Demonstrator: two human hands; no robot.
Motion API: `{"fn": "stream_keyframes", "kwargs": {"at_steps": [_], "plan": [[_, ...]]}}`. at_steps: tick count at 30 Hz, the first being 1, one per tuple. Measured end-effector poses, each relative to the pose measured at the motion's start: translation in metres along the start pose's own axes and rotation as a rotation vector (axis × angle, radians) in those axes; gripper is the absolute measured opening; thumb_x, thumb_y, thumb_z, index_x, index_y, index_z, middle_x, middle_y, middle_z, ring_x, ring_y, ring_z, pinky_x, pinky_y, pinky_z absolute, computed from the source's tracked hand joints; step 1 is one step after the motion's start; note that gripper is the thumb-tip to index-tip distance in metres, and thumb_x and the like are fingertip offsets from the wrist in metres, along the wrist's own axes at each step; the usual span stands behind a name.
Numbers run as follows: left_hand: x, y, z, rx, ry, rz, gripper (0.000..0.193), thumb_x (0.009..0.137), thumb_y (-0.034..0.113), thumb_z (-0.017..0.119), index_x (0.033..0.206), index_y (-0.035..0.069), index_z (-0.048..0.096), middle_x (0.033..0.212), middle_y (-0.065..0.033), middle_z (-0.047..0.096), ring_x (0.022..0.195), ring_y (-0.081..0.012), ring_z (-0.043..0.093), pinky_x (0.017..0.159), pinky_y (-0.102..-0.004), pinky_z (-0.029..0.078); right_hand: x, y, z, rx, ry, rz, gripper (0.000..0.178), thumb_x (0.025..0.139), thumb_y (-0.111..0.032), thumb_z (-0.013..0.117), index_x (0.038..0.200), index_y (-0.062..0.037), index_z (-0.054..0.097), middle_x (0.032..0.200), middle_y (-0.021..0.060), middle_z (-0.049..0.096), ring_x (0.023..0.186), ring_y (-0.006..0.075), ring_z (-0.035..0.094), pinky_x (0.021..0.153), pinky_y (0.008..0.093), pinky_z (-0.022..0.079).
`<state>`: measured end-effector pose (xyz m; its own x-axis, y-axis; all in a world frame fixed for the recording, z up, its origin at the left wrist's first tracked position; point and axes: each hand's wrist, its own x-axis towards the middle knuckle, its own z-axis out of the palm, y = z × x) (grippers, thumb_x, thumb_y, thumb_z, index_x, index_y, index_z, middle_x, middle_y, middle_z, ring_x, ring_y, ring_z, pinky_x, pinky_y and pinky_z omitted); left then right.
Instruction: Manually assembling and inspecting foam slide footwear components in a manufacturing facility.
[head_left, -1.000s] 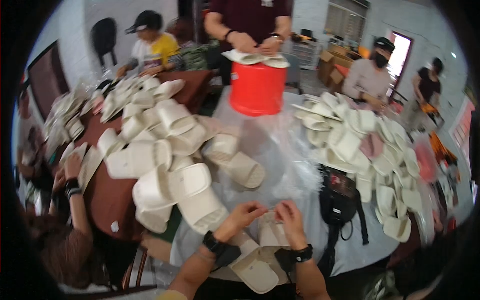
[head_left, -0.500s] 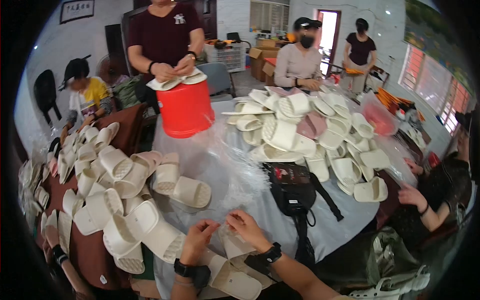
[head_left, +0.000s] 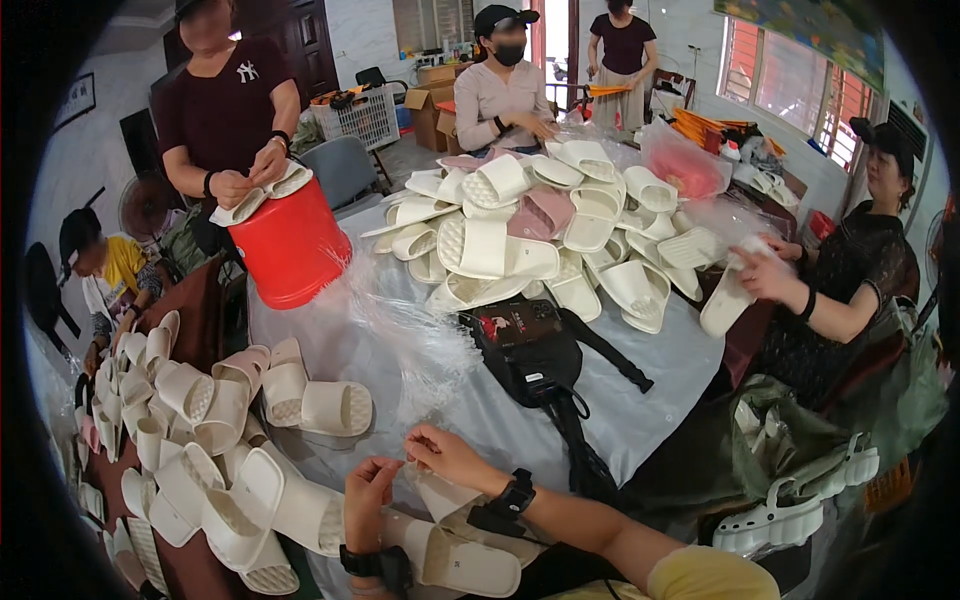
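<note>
Both hands at near bench edge: left hand [head_left: 368, 492] and right hand [head_left: 447, 457] fingers pinch a small pale tag between them over the cream slipper [head_left: 455, 555] below; big slipper piles [head_left: 520, 235] unprocessed, so early going.

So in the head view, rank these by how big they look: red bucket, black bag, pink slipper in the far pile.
1. Red bucket
2. Black bag, close to the bucket in spread, so that order is unsure
3. Pink slipper, clearly smallest, though farther from the camera
</note>
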<state>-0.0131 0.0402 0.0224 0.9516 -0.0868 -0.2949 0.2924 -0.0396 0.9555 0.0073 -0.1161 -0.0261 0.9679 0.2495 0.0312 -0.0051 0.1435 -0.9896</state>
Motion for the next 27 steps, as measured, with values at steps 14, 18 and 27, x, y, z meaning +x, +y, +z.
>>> {"fn": "stream_keyframes", "kwargs": {"at_steps": [14,18,27], "plan": [[0.0,0.004,-0.021,-0.017,0.067,0.077,0.017,0.08,0.02,0.059,0.084,0.004,0.063,0.057,0.0072,0.043,0.049,-0.0021,0.033,0.044,-0.0195,0.023,0.013,-0.009,0.016,0.109,0.06,0.039,0.022,0.087,-0.019,0.052,0.098,0.0007,0.05,0.079,0.0031,0.055,0.068,0.0093,0.052,0.061,0.0226,0.043],[0.005,-0.004,-0.016,0.033,-0.072,0.084,0.02,0.082,0.026,0.056,0.089,0.009,0.063,0.071,0.0074,0.051,0.058,-0.0034,0.038,0.051,-0.0187,0.03,0.002,-0.016,0.0,0.018,0.016,0.052,0.018,0.087,-0.017,0.05,0.095,-0.0003,0.052,0.078,0.0043,0.055,0.069,0.0091,0.051,0.064,0.0225,0.044],[0.021,-0.038,-0.008,-0.085,-0.113,0.342,0.019,0.082,0.021,0.059,0.088,0.003,0.062,0.079,0.0,0.061,0.074,-0.0065,0.052,0.069,-0.0223,0.042,-0.019,-0.048,0.013,0.001,0.132,0.123,0.02,0.087,-0.021,0.051,0.089,-0.0008,0.052,0.074,0.002,0.049,0.065,0.0106,0.044,0.06,0.0238,0.04]]}}
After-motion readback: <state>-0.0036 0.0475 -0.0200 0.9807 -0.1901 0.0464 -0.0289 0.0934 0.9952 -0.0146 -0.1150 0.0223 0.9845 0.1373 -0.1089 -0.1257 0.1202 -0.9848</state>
